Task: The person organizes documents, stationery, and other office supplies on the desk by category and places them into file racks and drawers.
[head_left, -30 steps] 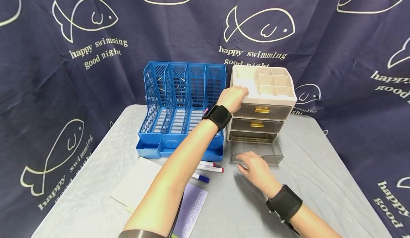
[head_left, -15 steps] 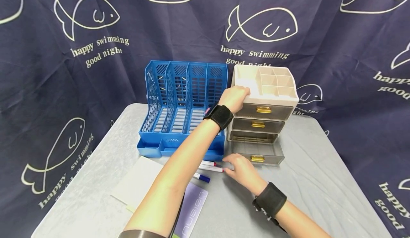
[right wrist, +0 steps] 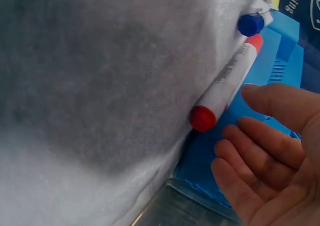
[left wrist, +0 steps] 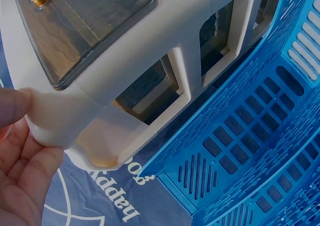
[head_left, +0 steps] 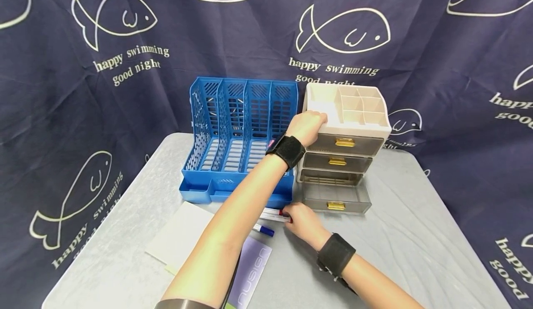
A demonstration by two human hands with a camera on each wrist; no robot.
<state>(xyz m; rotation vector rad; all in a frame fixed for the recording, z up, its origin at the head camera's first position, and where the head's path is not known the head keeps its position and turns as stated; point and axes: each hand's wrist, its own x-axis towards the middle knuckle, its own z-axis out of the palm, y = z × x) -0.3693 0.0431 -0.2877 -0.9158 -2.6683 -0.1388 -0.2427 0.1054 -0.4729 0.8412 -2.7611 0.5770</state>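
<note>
My left hand (head_left: 313,123) grips the top left corner of a beige drawer organiser (head_left: 347,110); in the left wrist view its thumb and fingers (left wrist: 20,151) curl round that rounded corner of the organiser (left wrist: 165,25). The organiser's bottom drawer (head_left: 336,198) stands pulled out. On the table, my right hand (head_left: 292,217) is at the end of a red-capped marker (head_left: 272,213). In the right wrist view the right hand (right wrist: 245,123) has relaxed, spread fingers just beside the marker's red cap (right wrist: 202,118), holding nothing.
A blue file rack (head_left: 237,128) stands left of the organiser, its front tray just behind the markers. A blue-capped marker (head_left: 263,229), a white sheet (head_left: 179,235) and a purple notebook (head_left: 251,272) lie at the front left. Dark fish-print cloth hangs behind the grey table (head_left: 416,235).
My right hand has moved left, from the front of the pulled-out bottom drawer to the red-capped markers. The left hand has stayed on the organiser's corner.
</note>
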